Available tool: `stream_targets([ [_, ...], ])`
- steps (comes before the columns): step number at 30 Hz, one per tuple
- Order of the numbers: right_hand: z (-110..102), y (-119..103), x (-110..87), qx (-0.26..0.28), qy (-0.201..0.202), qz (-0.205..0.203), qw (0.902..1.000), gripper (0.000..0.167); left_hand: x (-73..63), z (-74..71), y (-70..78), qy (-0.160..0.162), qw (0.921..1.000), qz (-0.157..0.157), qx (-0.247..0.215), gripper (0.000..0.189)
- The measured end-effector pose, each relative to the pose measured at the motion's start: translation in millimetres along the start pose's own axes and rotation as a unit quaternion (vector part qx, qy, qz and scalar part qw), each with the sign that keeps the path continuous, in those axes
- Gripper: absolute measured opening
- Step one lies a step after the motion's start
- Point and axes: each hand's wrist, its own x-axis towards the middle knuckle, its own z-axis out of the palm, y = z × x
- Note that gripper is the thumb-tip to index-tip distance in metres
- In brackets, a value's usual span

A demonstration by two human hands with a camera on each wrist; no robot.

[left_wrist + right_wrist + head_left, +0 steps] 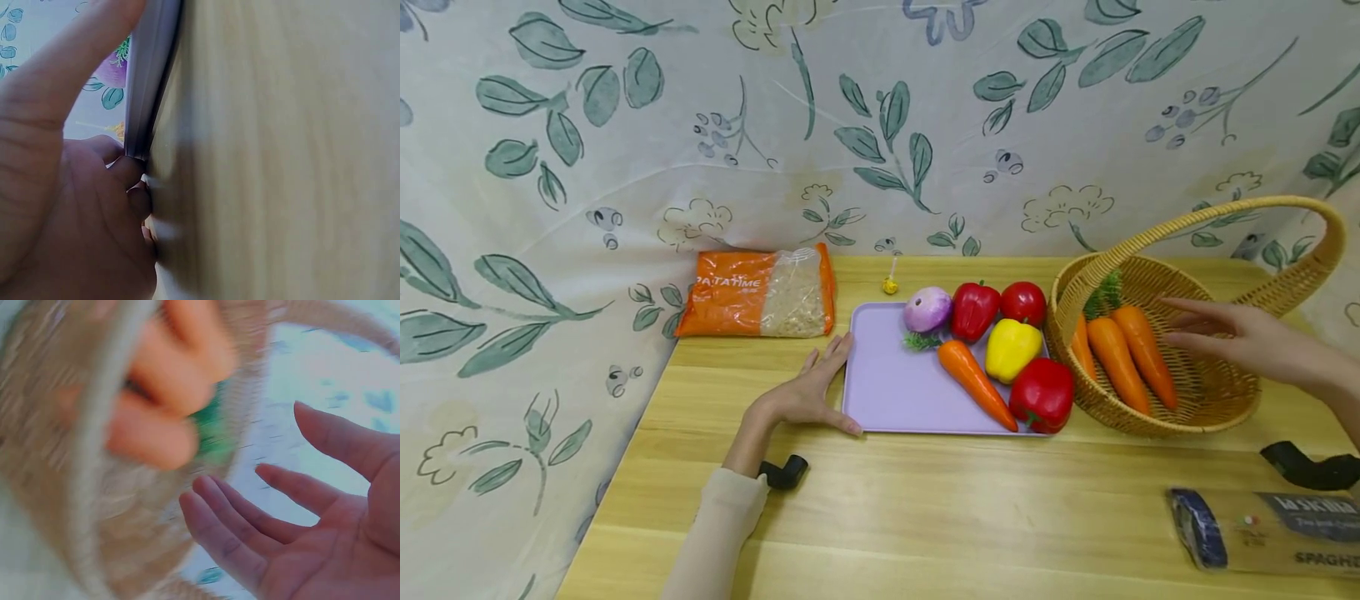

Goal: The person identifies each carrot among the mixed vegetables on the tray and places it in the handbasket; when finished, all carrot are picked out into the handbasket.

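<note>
My left hand [805, 392] rests at the left side of a lavender tray [887, 387], fingertips along its left edge and thumb at the front corner. In the left wrist view, the thumb [69, 59] lies along the tray's side. My right hand [1243, 337] is over the wicker basket [1217, 400] with its fingers spread and nothing held. Inside the basket lie several orange carrots [1117, 362] with green tops, to the left of that hand. The tray bears a purple onion-like vegetable [927, 310], a carrot [973, 383], a yellow bell pepper [1012, 350] and red vegetables [1042, 395].
An orange-and-clear food bag [752, 293] lies at the back left, and a small yellow lollipop [890, 285] behind the tray. A spaghetti package [1270, 529] is at the front right. The basket's tall handle [1225, 208] arches above it. Patterned cloth [820, 125] hangs behind the table.
</note>
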Motion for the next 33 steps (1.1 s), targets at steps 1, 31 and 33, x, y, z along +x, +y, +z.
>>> stream_targets([
  [1, 1.1, -5.4, -6.4, -0.008, 0.008, -0.001, 0.9999, 0.071, 0.3, 0.2, 0.0, -0.001, 1.0000, -0.001, 0.000, 0.144],
  [31, 101.8, -170.4, -12.2, 0.144, 0.114, -0.161, 0.9696, 0.060, 0.8, -0.2, 1.3, 0.000, 1.0000, 0.005, 0.000, 0.144],
  [33, 108.3, -177.1, -6.8, 0.143, 0.117, -0.159, 0.9699, 0.059, 0.7, -0.2, 1.5, 0.000, 1.0000, 0.007, 0.000, 0.143],
])
